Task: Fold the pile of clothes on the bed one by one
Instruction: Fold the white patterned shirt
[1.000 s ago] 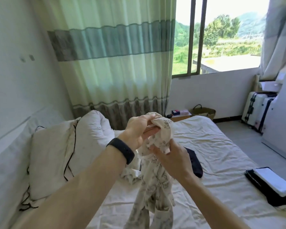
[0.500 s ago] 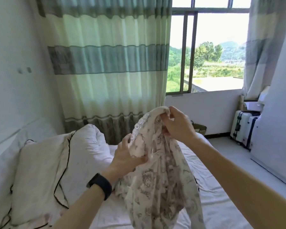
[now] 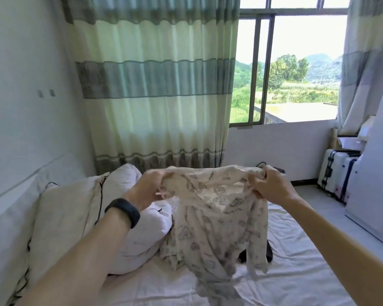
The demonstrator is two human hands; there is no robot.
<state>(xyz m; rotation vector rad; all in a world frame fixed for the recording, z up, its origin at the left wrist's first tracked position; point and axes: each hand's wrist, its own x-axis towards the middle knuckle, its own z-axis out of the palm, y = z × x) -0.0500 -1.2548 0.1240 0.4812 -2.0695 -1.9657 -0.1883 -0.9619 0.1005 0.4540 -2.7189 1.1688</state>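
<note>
While we hold the printed top (image 3: 215, 217) up over the bed (image 3: 296, 274), its upper edge stretches between our two hands. Our left hand (image 3: 149, 187) curls its fingers round one bunched corner. Our right hand (image 3: 269, 186) grips the other, fingers closed on gathered cloth.

The fabric is thin, soft and cream, scattered with grey floral motifs. It sags in the middle and hangs in loose, crinkled folds towards the bed's wrinkled white sheet. Its lower end is blurred, so we cannot tell whether it touches the sheet, nor whether this is a blouse or a dress. A matte black wristband (image 3: 123, 212) circles our left wrist.

On the left part of the bed lie a puffy white quilt (image 3: 139, 237) and a flat cream pillow (image 3: 62, 217) edged with dark cord. A dark garment (image 3: 269, 253) lies on the bed behind the top, mostly hidden by it.

Beyond the bed's far end hangs a pleated curtain (image 3: 155, 85) banded in pale green and grey. Right of the bed stands a hard-shell white suitcase (image 3: 334, 171), partly hidden by a white panel.
</note>
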